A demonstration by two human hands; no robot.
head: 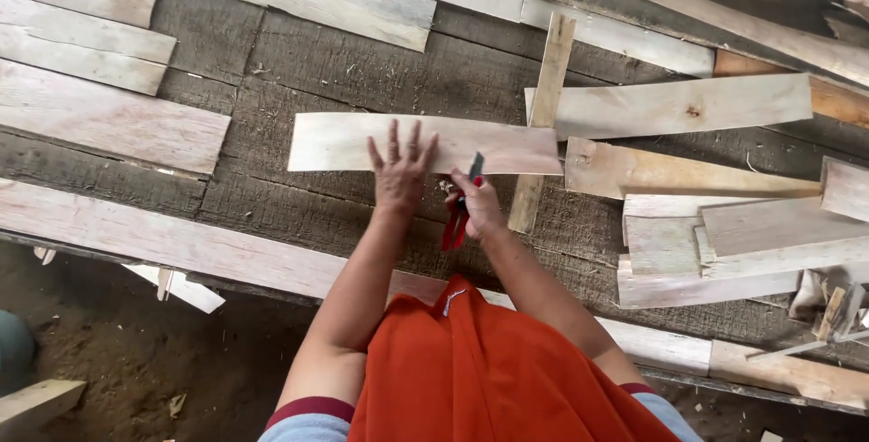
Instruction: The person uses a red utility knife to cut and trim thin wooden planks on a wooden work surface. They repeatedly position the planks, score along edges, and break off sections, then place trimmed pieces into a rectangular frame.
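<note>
Presently — left hand (399, 169) spread flat on pale board (425, 144), pinning it steady; right hand (477, 205) beside, gripping red-handled tool (460, 216) — blade toward board edge.

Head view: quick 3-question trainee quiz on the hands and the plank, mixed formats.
1. True or false: the left hand lies flat, fingers spread, on the pale plank.
2. What does the right hand hold? A) a hammer B) a red-handled tool C) a paintbrush
3. Fill in: a narrow wooden strip lies ____ the plank's right end.

Key
1. True: the palm presses down on the plank's near edge.
2. B: the dark tip points at the plank, red handles hang below the fist.
3. Across: it runs from far to near, crossing that end.
</note>
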